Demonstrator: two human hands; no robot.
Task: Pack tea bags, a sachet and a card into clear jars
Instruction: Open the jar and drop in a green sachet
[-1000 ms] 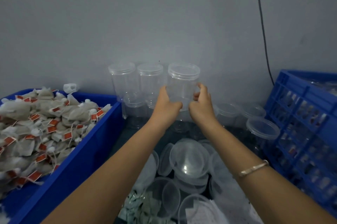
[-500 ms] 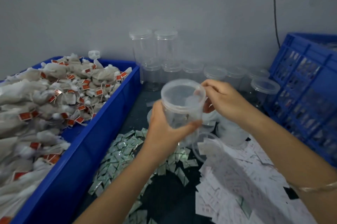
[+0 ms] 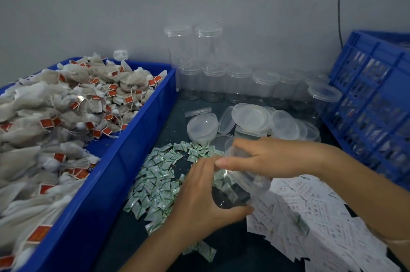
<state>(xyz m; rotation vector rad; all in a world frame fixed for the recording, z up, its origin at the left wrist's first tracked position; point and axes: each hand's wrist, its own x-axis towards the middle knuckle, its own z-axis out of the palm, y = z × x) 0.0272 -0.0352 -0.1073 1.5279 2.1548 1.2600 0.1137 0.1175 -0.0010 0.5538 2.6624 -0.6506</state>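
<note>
Plastic jar [image 3: 241, 185], tilted over the sachets [image 3: 159, 174], is gripped by left hand [image 3: 199, 194] at its base and right hand [image 3: 273, 158] at its mouth, fingers [image 3: 230, 163] curled; its slick walls could slip free.

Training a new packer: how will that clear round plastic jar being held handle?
Probably light: the clear round plastic jar looks empty. Smooth sides, maybe slippery; left hand and right hand both grip it. Laid down, it would likely roll.
</note>
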